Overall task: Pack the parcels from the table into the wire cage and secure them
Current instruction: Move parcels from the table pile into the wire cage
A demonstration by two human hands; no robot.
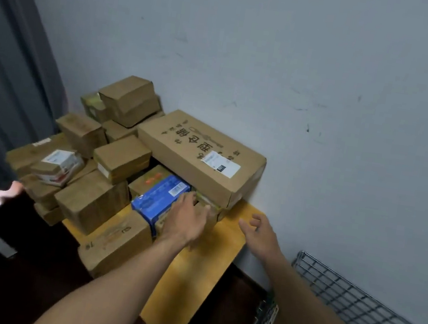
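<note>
My forearms point(120, 281) stretch out, left hand point(188, 222) on a small parcel point(208, 204) between the blue box point(159, 201) and the big carton point(195, 148), its grip too blurred to tell, right hand point(259, 231) spread and empty above the table point(201, 276), wire cage point(368, 309) near right.

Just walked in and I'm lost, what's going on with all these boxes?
A person is reaching both hands into a pile of cardboard parcels on a yellow table. The left hand is in beside the blue box, under the large carton; blur hides whether its fingers grip anything. The right hand hovers open over the table. The wire cage stands to the person's right.
</note>
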